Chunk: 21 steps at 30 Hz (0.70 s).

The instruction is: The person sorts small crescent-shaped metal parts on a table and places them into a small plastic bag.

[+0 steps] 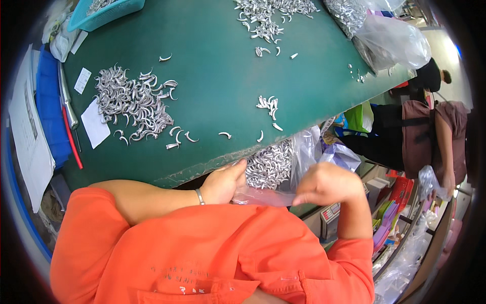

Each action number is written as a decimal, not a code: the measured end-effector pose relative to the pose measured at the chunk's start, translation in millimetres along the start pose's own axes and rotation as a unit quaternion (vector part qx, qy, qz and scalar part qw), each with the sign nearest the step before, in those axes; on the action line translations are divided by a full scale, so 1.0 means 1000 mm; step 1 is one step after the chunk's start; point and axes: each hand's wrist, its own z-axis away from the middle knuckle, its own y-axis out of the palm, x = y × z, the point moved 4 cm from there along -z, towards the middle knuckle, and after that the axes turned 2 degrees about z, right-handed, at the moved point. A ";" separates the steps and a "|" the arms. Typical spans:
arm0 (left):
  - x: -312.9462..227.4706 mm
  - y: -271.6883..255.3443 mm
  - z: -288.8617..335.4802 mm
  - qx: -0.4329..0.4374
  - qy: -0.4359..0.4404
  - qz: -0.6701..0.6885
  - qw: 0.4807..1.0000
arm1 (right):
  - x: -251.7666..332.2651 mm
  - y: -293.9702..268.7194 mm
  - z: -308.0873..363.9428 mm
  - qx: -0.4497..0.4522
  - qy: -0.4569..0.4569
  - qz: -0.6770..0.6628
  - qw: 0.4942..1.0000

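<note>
A clear plastic bag (pixel 304 152) hangs at the table's near edge, its mouth spread between my hands. Inside lies a heap of small curved silver metal pieces (pixel 269 164). My left hand (pixel 221 183) grips the left side of the bag's rim, thumb toward the table edge. Fingers curled, my right hand (pixel 329 183) pinches the rim on the right. Just beyond the bag, a few loose silver pieces (pixel 268 105) lie on the green table (pixel 212 66). A larger pile of the same pieces (pixel 132 104) is spread at the left.
A turquoise basket (pixel 104 15) stands at the far left, near a blue tray (pixel 50 106) and a red-handled tool (pixel 72 137). More pieces (pixel 266 17) lie at the back beside a filled plastic bag (pixel 349 17). Another person (pixel 435 131) stands at the right.
</note>
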 end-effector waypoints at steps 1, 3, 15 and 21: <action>0.001 -0.003 -0.002 0.001 0.003 -0.001 1.000 | 0.007 -0.021 -0.014 -0.105 -0.026 -0.112 0.988; 0.001 -0.005 -0.006 0.021 0.045 -0.069 0.996 | 0.002 -0.049 -0.039 -0.330 -0.031 0.124 0.935; -0.005 0.005 0.000 -0.039 0.061 -0.017 0.997 | 0.004 -0.037 -0.053 -0.356 -0.006 0.007 0.934; -0.006 0.010 0.001 -0.072 0.025 -0.045 0.996 | 0.025 -0.029 -0.117 -0.376 -0.196 0.073 0.903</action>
